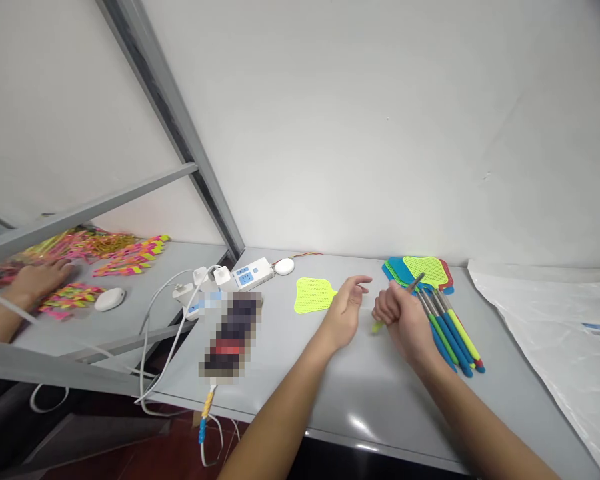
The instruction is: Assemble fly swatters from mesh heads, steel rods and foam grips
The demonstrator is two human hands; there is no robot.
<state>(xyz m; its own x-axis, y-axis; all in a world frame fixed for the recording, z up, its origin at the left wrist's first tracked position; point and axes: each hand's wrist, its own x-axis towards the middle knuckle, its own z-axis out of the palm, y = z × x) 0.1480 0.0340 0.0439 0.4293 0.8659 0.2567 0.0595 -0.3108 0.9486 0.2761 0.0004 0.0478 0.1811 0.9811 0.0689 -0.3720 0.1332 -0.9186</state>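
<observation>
My left hand (347,310) is over the table with its fingers stretched out and apart. Beside it is a yellow-green perforated fly swatter head (314,295), whose short neck meets the edge of that hand; whether they touch I cannot tell. My right hand (405,320) is closed around a fly swatter handle. The handle's metal rod (418,280) sticks out above the fist, and a blurred yellow-green end shows below. Just right of this hand lies a pile of fly swatters (427,272) with blue, green, yellow-green and red heads and handles.
White plastic sheeting (550,313) covers the table's right side. Left are a pixelated phone-like object (233,337) on a cable, power strips (253,273) and a round white device (284,267). Beyond the grey frame (170,100), another person's hand (40,280) touches colourful strips (130,257).
</observation>
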